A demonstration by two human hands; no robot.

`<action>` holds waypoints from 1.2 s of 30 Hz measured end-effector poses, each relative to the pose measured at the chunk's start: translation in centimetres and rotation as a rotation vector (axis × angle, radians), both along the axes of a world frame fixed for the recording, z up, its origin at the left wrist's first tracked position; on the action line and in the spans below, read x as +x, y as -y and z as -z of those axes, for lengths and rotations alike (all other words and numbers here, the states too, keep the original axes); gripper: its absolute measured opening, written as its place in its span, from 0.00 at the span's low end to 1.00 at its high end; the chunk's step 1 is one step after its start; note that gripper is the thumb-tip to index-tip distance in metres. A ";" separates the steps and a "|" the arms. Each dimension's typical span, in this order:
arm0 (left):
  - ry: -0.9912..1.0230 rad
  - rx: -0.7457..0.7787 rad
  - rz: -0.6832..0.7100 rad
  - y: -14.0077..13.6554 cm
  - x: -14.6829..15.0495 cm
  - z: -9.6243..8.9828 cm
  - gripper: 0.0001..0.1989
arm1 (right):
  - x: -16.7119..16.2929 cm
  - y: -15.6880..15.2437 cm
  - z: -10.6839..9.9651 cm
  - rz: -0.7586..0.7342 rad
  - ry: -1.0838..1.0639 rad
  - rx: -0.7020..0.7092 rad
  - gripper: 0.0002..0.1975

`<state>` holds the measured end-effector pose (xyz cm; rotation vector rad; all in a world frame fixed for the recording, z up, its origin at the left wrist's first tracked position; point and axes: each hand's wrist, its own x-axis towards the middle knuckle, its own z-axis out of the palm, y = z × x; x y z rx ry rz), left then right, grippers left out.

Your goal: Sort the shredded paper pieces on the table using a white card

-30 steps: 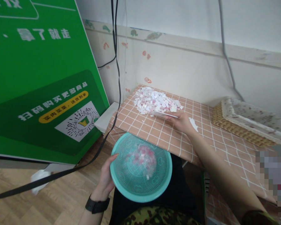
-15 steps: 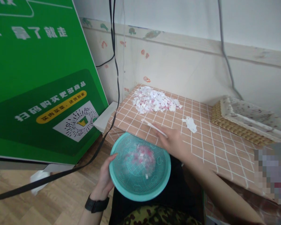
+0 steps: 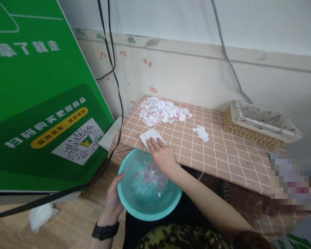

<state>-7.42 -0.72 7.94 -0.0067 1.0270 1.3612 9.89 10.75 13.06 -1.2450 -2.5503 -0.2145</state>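
Note:
A turquoise plastic colander [image 3: 124, 204] is tilted against the front edge of the table, over my lap. My left hand [image 3: 114, 197] grips its left rim, thumb on top and the other fingers hidden beneath. Inside the colander lie small pink, white and clear scraps [image 3: 150, 174]. Above its far rim, my right hand [image 3: 162, 155] has its fingers over a white card [image 3: 149, 135], which lies nearly flat at the table edge. The right thumb is hidden. A large pile of white and pink paper scraps [image 3: 162, 110] sits farther back, with a smaller white heap [image 3: 201, 133] to the right.
The table has a brown checked cloth [image 3: 181, 138]. A lined wicker basket [image 3: 251, 129] stands at its right end. A green sign panel [image 3: 75, 76] rises at the left. A black strap [image 3: 116, 83] hangs beside the table. A crumpled white bag [image 3: 43, 214] lies on the floor.
My right hand has moved left and towards me, and the card has turned from edge-on to nearly flat at the table edge. My left hand still holds the colander. The view has shifted.

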 end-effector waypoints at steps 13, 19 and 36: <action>0.002 -0.018 0.042 0.2 0.7 -0.5 0.05 | 12.9 -1.6 -0.6 0.347 -0.281 0.058 0.23; -0.017 -0.018 0.018 0.1 1.0 -0.5 0.04 | 14.9 -2.4 -2.6 0.563 -0.658 0.097 0.23; 0.002 -0.090 0.092 0.5 4.0 2.8 0.08 | 15.3 -5.1 -0.8 0.475 -1.109 -0.289 0.26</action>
